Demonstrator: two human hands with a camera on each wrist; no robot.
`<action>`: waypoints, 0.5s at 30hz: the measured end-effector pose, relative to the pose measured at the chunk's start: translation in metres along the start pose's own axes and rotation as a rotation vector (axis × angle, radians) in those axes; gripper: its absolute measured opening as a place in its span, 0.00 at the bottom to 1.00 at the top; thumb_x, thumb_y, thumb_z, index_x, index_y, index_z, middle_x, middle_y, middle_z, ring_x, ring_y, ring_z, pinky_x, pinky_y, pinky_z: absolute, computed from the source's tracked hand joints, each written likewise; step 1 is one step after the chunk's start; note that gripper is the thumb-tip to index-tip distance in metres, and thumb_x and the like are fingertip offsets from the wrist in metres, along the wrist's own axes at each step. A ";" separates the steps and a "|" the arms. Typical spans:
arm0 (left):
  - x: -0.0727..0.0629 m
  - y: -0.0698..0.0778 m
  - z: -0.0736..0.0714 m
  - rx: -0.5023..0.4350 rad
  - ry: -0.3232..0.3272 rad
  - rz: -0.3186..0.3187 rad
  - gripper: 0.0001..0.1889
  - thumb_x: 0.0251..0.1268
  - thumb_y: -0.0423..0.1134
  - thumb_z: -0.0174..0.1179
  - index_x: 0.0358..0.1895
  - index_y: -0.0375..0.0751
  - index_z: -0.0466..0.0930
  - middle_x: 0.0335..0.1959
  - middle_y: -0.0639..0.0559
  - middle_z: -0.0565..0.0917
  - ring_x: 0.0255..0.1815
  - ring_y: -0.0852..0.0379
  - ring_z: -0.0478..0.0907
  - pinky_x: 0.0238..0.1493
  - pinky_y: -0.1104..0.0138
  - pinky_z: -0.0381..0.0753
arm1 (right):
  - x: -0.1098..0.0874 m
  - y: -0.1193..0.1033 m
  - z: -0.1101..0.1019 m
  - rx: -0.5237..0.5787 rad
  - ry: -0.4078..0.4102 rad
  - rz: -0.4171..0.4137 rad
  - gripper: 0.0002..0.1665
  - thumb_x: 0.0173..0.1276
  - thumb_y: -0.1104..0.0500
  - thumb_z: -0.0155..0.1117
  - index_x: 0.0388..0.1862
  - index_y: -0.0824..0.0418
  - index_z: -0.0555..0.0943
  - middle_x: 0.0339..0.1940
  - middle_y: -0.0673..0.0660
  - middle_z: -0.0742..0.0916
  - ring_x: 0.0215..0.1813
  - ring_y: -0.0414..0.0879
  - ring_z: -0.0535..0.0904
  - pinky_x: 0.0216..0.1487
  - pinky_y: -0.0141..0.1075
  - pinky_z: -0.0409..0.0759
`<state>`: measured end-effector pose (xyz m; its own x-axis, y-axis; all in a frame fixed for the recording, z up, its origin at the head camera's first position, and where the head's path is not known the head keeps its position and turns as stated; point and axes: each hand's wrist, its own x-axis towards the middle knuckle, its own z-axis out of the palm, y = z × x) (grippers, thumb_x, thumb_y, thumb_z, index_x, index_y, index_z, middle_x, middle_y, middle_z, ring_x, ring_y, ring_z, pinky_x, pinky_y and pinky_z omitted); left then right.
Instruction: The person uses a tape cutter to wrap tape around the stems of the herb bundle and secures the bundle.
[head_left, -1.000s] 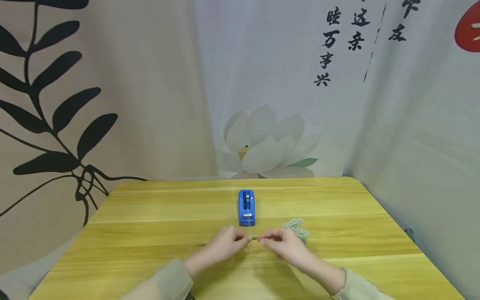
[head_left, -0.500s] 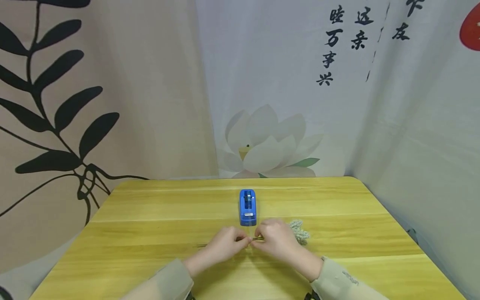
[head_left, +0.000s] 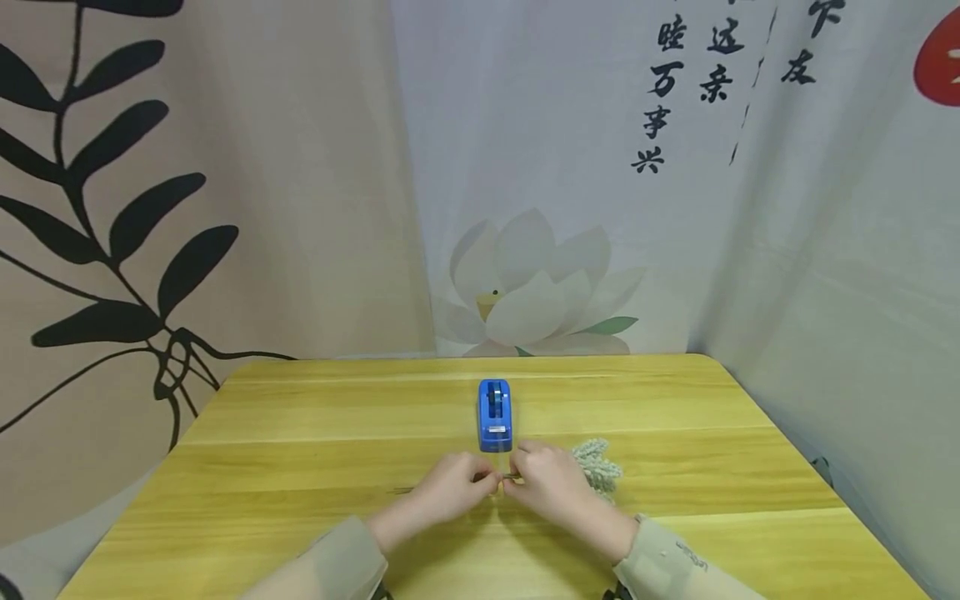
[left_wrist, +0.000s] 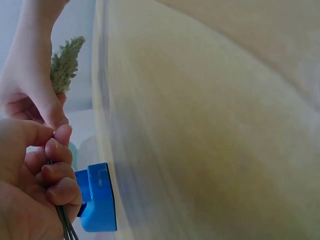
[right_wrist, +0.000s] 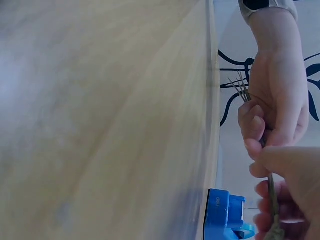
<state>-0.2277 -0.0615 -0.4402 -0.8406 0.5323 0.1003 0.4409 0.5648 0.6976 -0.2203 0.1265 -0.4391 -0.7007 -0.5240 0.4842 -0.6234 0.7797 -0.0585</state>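
Observation:
A bunch of thin-stemmed sprigs with pale grey-green, bushy heads [head_left: 597,467] lies across both hands, heads to the right. My left hand [head_left: 453,487] grips the stems, and their bare ends [right_wrist: 241,89] stick out past its palm. Right beside it, my right hand [head_left: 552,483] pinches the same stems nearer the heads, thumb and fingertips close to the left ones. Just beyond the hands stands a blue tape dispenser [head_left: 495,417]. A strip of clear tape [head_left: 501,460] reaches from its front edge toward the fingertips; its end is hidden by the fingers.
The wood-grain table [head_left: 315,417] extends around the hands, its far edge behind the dispenser. A curtain [head_left: 555,167] with printed leaves, a lotus and writing hangs behind it.
My right hand has moved left along the stems until its fingertips meet the left ones. The left hand and the tape dispenser hold their places.

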 end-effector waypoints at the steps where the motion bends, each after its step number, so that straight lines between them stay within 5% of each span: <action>1: 0.000 0.000 0.000 0.009 0.002 0.008 0.13 0.69 0.40 0.55 0.27 0.41 0.85 0.11 0.62 0.70 0.11 0.68 0.61 0.13 0.77 0.60 | 0.000 -0.001 0.000 0.020 -0.025 0.020 0.12 0.51 0.55 0.73 0.18 0.53 0.77 0.19 0.42 0.72 0.18 0.33 0.62 0.16 0.24 0.62; 7: -0.001 -0.002 0.002 0.032 0.010 0.030 0.11 0.68 0.39 0.57 0.31 0.40 0.86 0.12 0.62 0.70 0.11 0.68 0.60 0.14 0.77 0.61 | 0.004 -0.003 -0.003 0.219 -0.231 0.179 0.20 0.59 0.56 0.67 0.11 0.50 0.71 0.12 0.41 0.68 0.14 0.33 0.57 0.15 0.26 0.57; 15: -0.002 -0.004 0.003 0.017 0.009 0.019 0.11 0.68 0.38 0.57 0.28 0.40 0.85 0.12 0.62 0.70 0.12 0.68 0.60 0.14 0.77 0.60 | 0.007 0.000 -0.006 0.386 -0.337 0.272 0.07 0.58 0.57 0.69 0.21 0.53 0.85 0.15 0.40 0.77 0.15 0.34 0.66 0.18 0.29 0.67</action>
<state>-0.2268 -0.0625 -0.4451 -0.8349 0.5373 0.1194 0.4616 0.5653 0.6837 -0.2228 0.1246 -0.4300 -0.8858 -0.4518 0.1058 -0.4424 0.7533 -0.4867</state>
